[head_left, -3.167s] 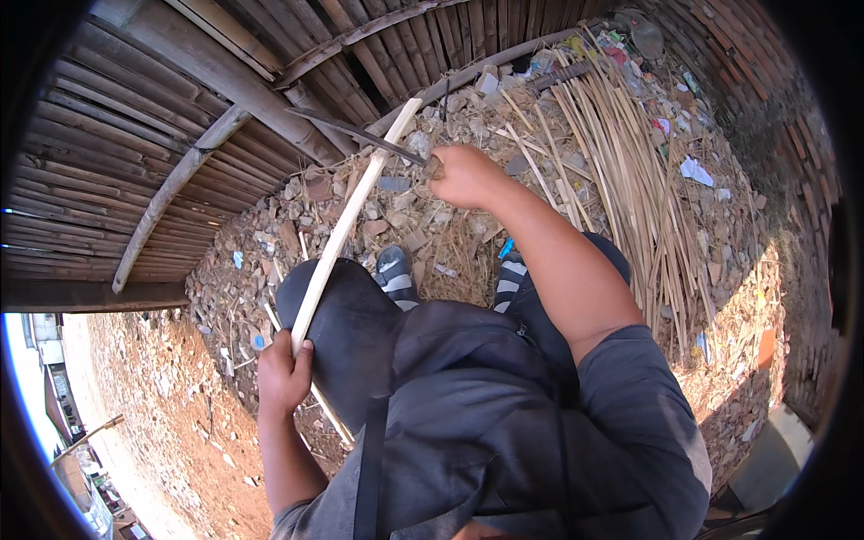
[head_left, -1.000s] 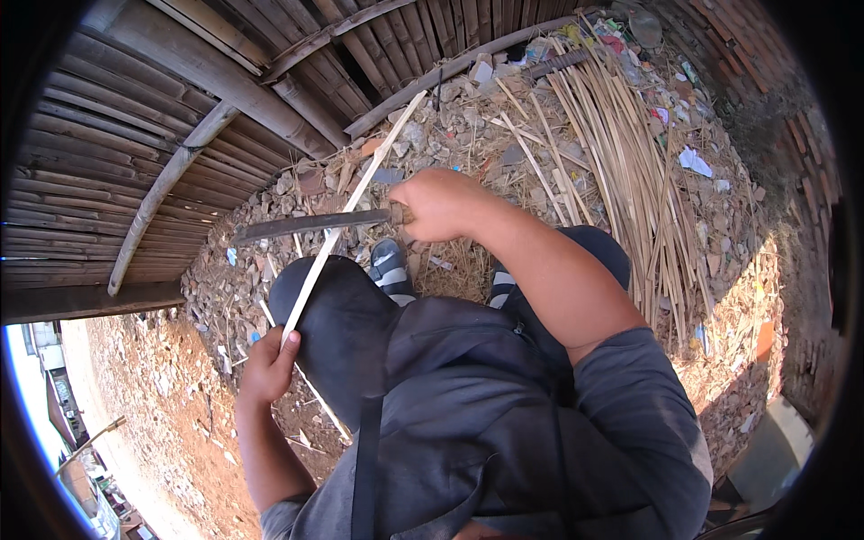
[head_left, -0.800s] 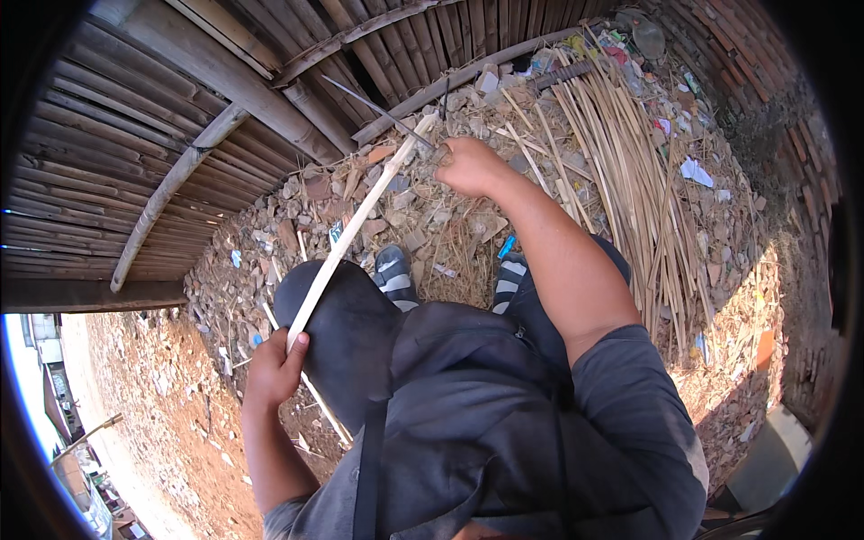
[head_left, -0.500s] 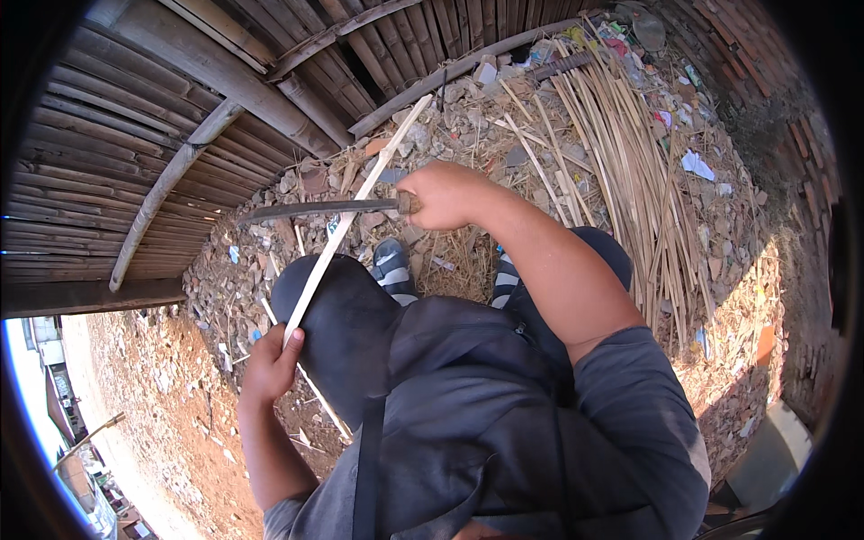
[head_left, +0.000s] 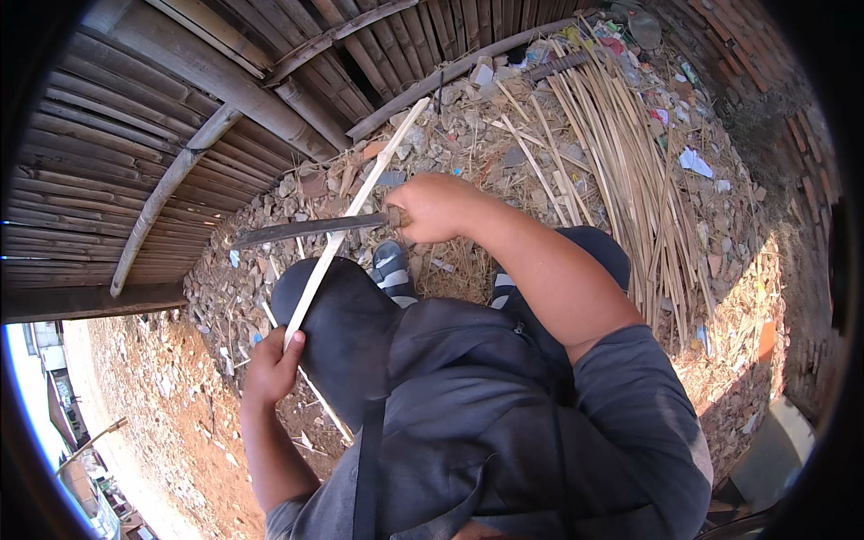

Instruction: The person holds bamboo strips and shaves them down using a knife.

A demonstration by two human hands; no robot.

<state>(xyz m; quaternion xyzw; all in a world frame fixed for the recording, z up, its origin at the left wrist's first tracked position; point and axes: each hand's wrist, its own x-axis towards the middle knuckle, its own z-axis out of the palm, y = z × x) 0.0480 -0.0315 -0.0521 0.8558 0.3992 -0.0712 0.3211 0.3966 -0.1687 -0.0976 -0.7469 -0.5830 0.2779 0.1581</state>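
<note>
A long pale bamboo strip (head_left: 360,200) slants up and away across my left thigh. Its near end is pinched between the thumb and fingers of my left hand (head_left: 273,364). My right hand (head_left: 434,207) is closed around the wooden handle of a machete (head_left: 306,229). The long dark blade points left and lies across the strip, touching or nearly touching it around its middle. Thinner strips (head_left: 319,396) lie beside and under my left leg, partly hidden by it.
A large bundle of split bamboo strips (head_left: 621,153) lies on the rubble to my right. A bamboo-slat wall (head_left: 135,171) rises at the left and ahead. On the far right stands a brick wall (head_left: 801,171). Litter and stones cover the ground around my sandalled feet (head_left: 393,270).
My right hand has drawn the machete slightly nearer to me along the strip, and the blade's tip has dropped lower. My left hand and the strip have hardly moved.
</note>
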